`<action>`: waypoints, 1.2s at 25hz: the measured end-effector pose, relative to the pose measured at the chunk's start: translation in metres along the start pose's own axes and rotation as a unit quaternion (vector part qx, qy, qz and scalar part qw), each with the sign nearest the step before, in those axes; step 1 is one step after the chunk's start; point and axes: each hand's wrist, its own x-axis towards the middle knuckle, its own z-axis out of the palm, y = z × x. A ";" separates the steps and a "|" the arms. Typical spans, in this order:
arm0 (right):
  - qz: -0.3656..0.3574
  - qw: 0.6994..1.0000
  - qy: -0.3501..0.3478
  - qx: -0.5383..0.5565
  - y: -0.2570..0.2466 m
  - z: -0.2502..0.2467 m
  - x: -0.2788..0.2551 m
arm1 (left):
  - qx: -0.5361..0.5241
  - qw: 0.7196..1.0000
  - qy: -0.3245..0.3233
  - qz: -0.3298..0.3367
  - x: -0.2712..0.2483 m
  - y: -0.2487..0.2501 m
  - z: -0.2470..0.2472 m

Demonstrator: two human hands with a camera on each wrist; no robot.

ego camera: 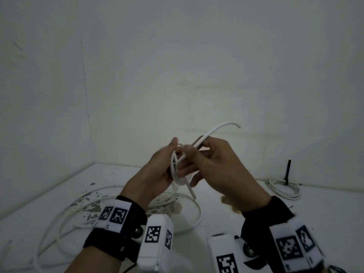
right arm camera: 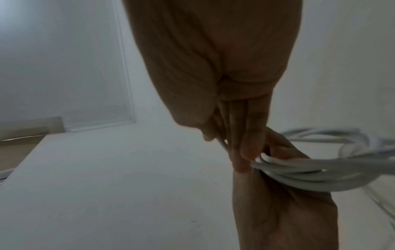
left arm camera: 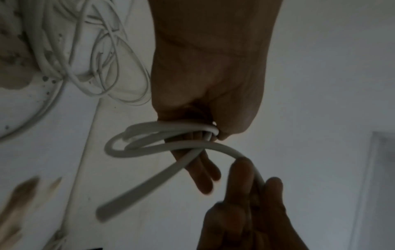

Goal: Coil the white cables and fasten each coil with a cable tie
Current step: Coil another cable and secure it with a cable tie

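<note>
Gripping a small white cable coil above the worktop, the left hand is holding its loops while the right hand, at 3 o'clock, is pinching the free end between its fingers, loose cables lying at 7 o'clock.

Loose cables on the table at left; coiled cable far right.
</note>
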 end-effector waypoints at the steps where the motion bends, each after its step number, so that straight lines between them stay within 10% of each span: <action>1: 0.000 0.999 0.035 0.038 0.002 0.000 0.002 | 0.037 0.999 -0.036 -0.011 -0.004 -0.001 0.006; 9: 0.087 0.980 0.175 0.037 0.023 -0.032 0.008 | 0.192 0.977 -0.059 -0.070 -0.018 0.002 0.017; 15: 0.047 0.911 0.267 -0.312 0.048 -0.045 0.011 | 0.200 0.973 -0.079 -0.080 -0.013 -0.004 0.013; 21: -0.041 0.927 0.068 -0.366 0.053 -0.055 0.016 | 0.119 0.984 -0.068 -0.110 -0.009 0.001 0.005; 30: -0.076 0.916 0.250 -0.305 0.049 -0.043 0.019 | 0.211 0.963 -0.081 -0.146 -0.016 -0.004 0.020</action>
